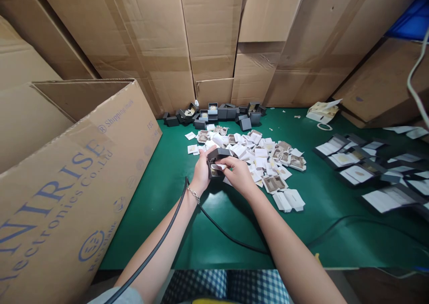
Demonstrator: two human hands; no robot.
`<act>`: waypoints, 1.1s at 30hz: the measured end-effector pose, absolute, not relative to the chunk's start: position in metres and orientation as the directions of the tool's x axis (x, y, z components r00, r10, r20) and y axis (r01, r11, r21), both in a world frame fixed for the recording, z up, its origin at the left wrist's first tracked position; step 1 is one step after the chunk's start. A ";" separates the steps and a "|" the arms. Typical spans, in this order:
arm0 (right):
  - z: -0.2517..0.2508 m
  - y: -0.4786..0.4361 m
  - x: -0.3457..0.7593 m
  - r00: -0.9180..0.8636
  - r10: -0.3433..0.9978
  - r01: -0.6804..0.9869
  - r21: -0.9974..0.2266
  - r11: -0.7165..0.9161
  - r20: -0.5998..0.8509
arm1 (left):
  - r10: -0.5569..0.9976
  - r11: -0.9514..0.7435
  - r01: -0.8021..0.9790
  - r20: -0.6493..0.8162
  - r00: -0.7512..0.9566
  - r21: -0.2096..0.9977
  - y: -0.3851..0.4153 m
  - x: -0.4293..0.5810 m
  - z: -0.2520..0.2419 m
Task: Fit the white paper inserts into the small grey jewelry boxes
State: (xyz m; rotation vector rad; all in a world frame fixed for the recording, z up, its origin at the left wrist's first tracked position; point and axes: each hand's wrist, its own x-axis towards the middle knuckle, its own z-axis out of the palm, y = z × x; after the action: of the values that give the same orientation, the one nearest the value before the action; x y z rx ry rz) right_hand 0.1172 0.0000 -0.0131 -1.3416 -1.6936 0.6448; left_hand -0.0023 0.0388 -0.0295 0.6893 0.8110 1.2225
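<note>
Near the middle of the green table, my left hand grips a small black box by its left side. The box's lid is raised. My right hand pinches a small white paper piece at the box's opening. Whatever lies deeper in the box is mostly hidden by my fingers. Just beyond and to the right of my hands spreads a loose pile of white papers and grey-brown moulded inserts. A folded white paper lies at the pile's near edge.
Several small black boxes line the back against cardboard. Open black boxes with white papers lie at the right. A large carton stands at the left. A black cable crosses the green table and my left arm.
</note>
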 end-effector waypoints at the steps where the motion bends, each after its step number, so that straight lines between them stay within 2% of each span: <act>1: -0.013 -0.001 0.117 -0.079 0.947 0.540 -0.785 0.304 0.313 | 0.979 0.203 -0.512 -0.155 0.136 0.835 0.038 -0.002 -0.030; 6: -0.017 -0.002 0.117 -0.167 0.944 0.689 -0.651 0.319 0.285 | 0.983 0.176 -0.416 -0.134 0.128 0.892 0.034 -0.002 -0.030; 12: -0.012 -0.004 0.116 -0.162 0.959 0.804 -0.532 0.264 0.231 | 0.985 0.154 -0.356 -0.116 0.126 0.922 0.034 -0.003 -0.032; 22: -0.011 -0.006 0.114 -0.152 0.958 0.848 -0.466 0.253 0.245 | 0.985 0.156 -0.388 -0.112 0.133 0.908 0.032 -0.001 -0.031; 29: -0.004 -0.009 0.112 -0.129 0.966 0.911 -0.358 0.204 0.222 | 0.983 0.169 -0.393 -0.125 0.135 0.904 0.029 0.001 -0.032; 33: -0.003 -0.010 0.114 -0.158 0.943 0.855 -0.438 0.279 0.293 | 0.980 0.184 -0.478 -0.124 0.154 0.859 0.031 0.004 -0.030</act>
State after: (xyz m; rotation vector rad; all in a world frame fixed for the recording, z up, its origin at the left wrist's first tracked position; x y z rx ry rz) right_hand 0.1140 -0.0101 -0.0034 -1.6093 -2.0477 0.2298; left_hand 0.0035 0.0307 -0.0304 0.7731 0.8201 1.2096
